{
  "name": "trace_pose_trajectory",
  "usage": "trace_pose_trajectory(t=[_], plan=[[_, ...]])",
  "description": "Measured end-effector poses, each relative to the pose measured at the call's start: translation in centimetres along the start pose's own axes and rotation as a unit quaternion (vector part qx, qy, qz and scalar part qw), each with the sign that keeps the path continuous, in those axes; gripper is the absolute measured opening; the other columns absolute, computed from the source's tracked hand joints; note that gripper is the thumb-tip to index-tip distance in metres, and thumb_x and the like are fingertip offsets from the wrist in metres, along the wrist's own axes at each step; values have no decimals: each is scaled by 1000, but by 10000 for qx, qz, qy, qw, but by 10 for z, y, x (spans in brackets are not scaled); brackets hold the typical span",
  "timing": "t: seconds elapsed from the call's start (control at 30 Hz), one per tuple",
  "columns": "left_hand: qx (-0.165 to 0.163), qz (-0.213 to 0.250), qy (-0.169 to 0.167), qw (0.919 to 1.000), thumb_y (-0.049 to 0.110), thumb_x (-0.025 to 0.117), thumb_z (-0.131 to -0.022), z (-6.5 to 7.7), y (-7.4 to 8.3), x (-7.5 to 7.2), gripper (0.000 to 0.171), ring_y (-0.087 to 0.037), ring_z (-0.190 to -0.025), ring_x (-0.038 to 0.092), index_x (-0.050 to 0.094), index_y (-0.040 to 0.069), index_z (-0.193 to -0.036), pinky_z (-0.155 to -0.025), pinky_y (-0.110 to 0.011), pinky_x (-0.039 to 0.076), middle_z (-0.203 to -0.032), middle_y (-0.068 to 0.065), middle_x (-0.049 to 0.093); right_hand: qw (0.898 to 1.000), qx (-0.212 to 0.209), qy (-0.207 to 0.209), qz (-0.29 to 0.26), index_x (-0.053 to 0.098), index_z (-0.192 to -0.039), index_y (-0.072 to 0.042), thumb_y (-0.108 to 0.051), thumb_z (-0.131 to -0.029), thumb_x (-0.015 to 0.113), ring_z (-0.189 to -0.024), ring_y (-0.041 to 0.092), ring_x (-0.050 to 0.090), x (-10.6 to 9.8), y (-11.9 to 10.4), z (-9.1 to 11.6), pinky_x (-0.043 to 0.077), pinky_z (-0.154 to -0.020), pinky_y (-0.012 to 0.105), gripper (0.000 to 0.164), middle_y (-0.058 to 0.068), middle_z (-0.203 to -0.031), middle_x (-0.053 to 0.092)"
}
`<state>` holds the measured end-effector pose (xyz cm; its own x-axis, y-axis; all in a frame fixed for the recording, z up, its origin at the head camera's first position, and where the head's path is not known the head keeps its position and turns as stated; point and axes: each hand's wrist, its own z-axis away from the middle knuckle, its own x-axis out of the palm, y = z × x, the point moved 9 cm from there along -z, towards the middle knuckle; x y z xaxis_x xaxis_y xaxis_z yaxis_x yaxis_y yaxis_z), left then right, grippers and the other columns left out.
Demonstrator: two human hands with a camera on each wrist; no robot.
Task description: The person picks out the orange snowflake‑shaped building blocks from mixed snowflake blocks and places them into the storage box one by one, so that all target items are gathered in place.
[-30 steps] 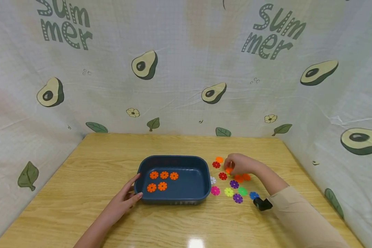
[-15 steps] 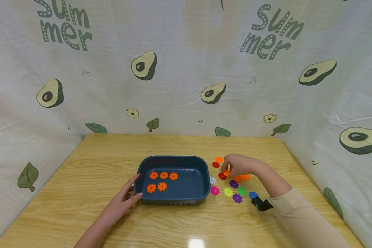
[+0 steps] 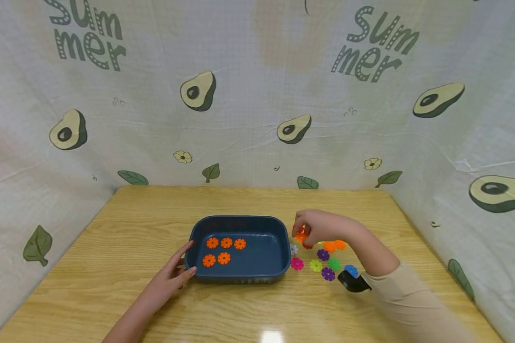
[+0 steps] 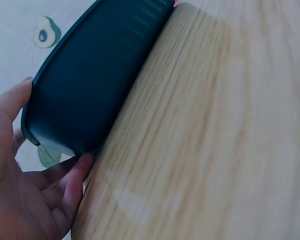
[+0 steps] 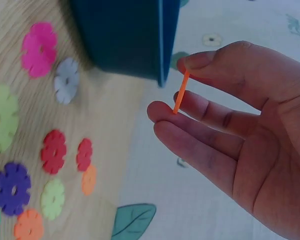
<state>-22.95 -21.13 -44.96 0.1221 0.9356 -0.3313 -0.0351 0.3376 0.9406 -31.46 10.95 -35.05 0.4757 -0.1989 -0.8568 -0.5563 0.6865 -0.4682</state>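
Note:
A dark blue rectangular tub stands on the table with several orange notched discs flat on its floor, towards the left. My left hand holds the tub's left end; in the left wrist view its thumb lies at the rim and its fingers reach the bottom edge. Just right of the tub, my right hand pinches one orange notched disc between thumb and fingertips, edge-on in the right wrist view. Under and around this hand lie loose discs, such as a pink one and a purple one.
More discs lie right of the tub: white, red, yellow-green, green and blue. A black wrist device sits below the right wrist. Printed cloth hangs behind the wooden table.
My right hand has lifted the orange disc from among the loose ones and moved left with it towards the tub's right rim. The left hand and the tub have stayed in place.

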Motion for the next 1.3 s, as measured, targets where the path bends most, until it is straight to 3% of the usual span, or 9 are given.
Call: trace_pose_trajectory(t=[0.13,0.37,0.57,0.73,1.0,1.3], plan=[[50,20,-28,10000,20,63,-97,0,1,0,65,-25,-98,58,31,29,-153,-63,-29,46,-134,-22,47,9998,-182,-33,29,74,-105,-8,3,-79,68,-62,14,56,1,-12,-5,50,-63,30,29,-1,-93,54],[158,-41,-81,9998,19,62,-97,-1,0,0,65,-26,-105,58,29,27,-154,-64,-30,47,-136,-23,47,9986,-529,-39,7,75,-104,-10,-4,-84,72,-83,13,60,5,-28,-17,51,-69,26,21,-4,-95,55],[151,-91,-166,9997,19,61,-98,0,1,-3,66,-27,-107,58,28,23,-154,-66,-32,47,-138,-26,45,9973,-688,-93,-240,74,-105,-15,-7,-85,73,-82,11,59,10,-39,-29,51,-72,26,22,-6,-98,56],[75,-8,-290,9996,19,60,-98,-2,4,-4,67,-29,-110,56,25,22,-155,-70,-37,47,-138,-27,45,9957,-766,-184,-478,73,-105,-16,-6,-85,73,-85,12,60,13,-45,-41,51,-74,27,22,-7,-101,58],[-242,36,-355,9991,19,63,-97,-1,6,-4,81,-37,-117,54,10,24,-158,-76,-39,48,-141,-36,38,9928,-943,-438,-594,72,-105,-14,-5,-85,72,-83,12,60,21,-54,-63,51,-72,27,21,-6,-104,62],[-341,7,-353,9988,20,63,-97,0,9,1,80,-36,-115,56,11,21,-158,-78,-40,48,-139,-36,41,9917,-942,-611,-630,71,-106,-8,-4,-85,72,-78,16,60,28,-61,-80,50,-67,28,22,-5,-102,63]])
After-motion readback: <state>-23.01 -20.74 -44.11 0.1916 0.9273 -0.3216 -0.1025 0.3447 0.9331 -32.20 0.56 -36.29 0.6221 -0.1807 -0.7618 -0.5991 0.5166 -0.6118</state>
